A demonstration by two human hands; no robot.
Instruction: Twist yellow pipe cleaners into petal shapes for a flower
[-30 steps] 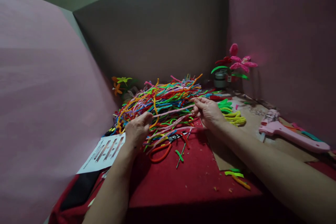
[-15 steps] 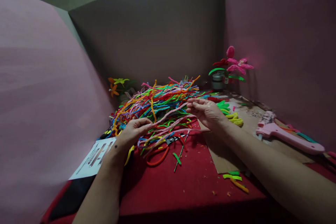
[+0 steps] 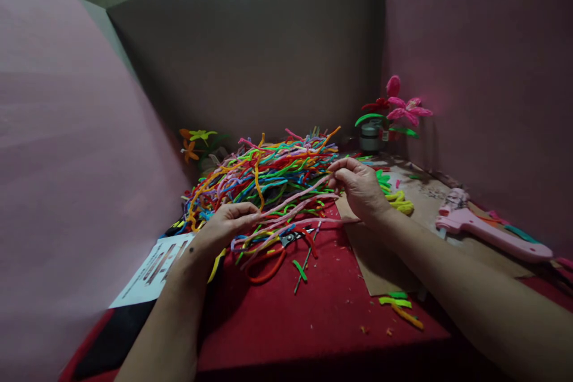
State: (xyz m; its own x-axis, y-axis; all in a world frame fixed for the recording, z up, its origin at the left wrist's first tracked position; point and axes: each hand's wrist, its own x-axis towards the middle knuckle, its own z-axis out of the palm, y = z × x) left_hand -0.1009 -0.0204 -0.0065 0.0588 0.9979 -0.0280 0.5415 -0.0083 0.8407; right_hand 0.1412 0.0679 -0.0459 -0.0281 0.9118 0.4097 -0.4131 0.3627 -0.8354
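Observation:
A pink pipe cleaner [image 3: 295,196] stretches between my two hands, slanting up to the right. My left hand [image 3: 230,221] pinches its left end between thumb and fingers. Its right end sits in the closed fingers of my right hand [image 3: 356,186]. More pink pipe cleaners [image 3: 308,222] lie just below it on the red cloth. Behind my hands rises a big tangled heap of many-coloured pipe cleaners [image 3: 277,161]. Red-handled pliers or cutters [image 3: 268,271] rest in front, partly under loose strands.
On the right, a pink glue gun [image 3: 492,233] lies on cardboard [image 3: 380,268]. Fuzzy pink flowers [image 3: 408,110] stand behind, beside a grey container [image 3: 370,137]. A printed sheet [image 3: 152,268] is at the left. Short green and orange offcuts [image 3: 405,313] lie near the front edge.
My right hand's fingers have closed on the right end of the pink pipe cleaner; they were straighter before. My left hand keeps its pinch. The view has shifted slightly.

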